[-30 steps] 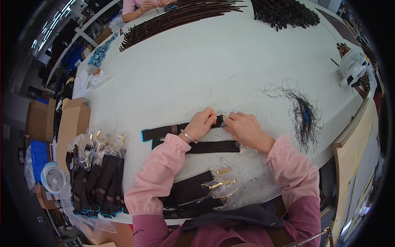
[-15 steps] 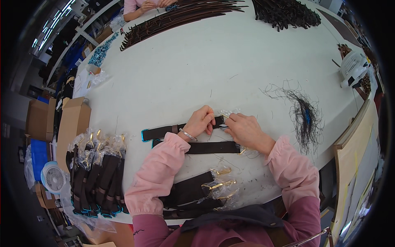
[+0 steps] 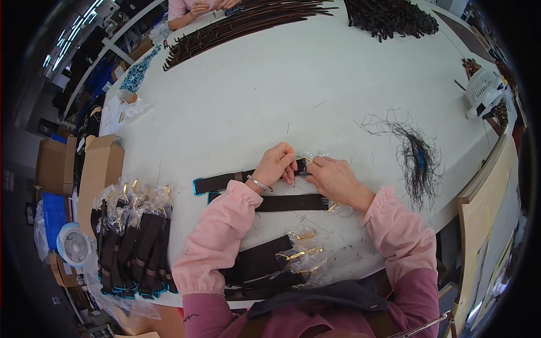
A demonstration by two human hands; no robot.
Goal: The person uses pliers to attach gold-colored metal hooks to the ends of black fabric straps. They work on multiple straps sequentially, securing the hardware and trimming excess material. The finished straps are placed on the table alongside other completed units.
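Observation:
A dark brown webbing strap (image 3: 217,183) lies across the table, with a blue-edged buckle (image 3: 197,186) at its left end and a gold hook in clear plastic (image 3: 307,158) at its right end. Over its right part my left hand (image 3: 277,163) is closed in a pinch; whatever it pinches is too small to make out. My right hand (image 3: 337,179) grips the strap's hook end, thumb and fingers pressed together. Just below lies a second dark strap (image 3: 290,203). Closer to me is a stack of similar straps (image 3: 256,262) with plastic-wrapped gold hooks.
At left hangs a bunch of finished-looking straps (image 3: 138,242) over the table edge, beside a cardboard box (image 3: 101,174) and small fan (image 3: 74,245). A tangle of black threads (image 3: 420,163) lies right. Long dark strips (image 3: 242,28) lie at the far side, near another person's hands (image 3: 200,8).
Both hands stay at the strap's hook end with only slight finger movement. The straps and surrounding piles look unmoved.

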